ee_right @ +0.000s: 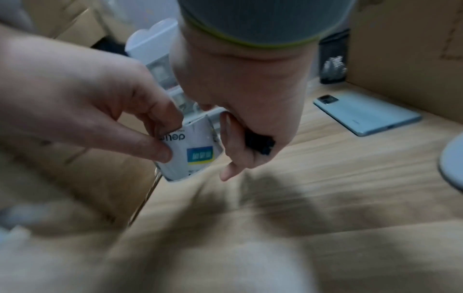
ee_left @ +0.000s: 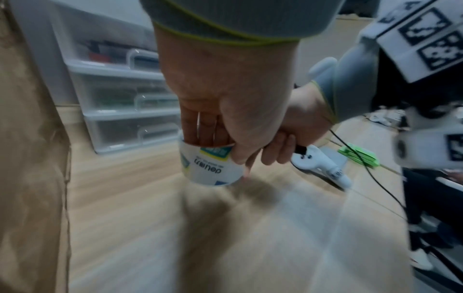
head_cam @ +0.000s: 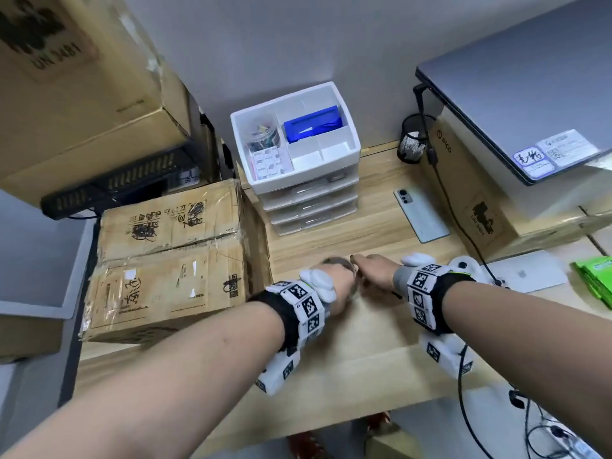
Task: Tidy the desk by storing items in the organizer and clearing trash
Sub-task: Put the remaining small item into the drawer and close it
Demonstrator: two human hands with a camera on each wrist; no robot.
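Both hands meet at the middle of the worktop, over a small clear tub with a white "deli" label. The left hand has its grip clamped on the tub: the fingers curl round the far side and the thumb presses the label, and the tub sits tilted, just off or barely touching the wood. The right hand, just beside it at three o'clock, has its grip closed on something small and black. It may be a binder clip, though blur keeps me from being sure. One finger points down beside the tub.

My guess is they are loading loose clips into the tub before it gets put away. The next move would be to tip the tub's mouth upward, drop the black piece in, then carry the tub to the white organizer at twelve o'clock, where the front compartments of the top tray look free. A phone lies at one o'clock.
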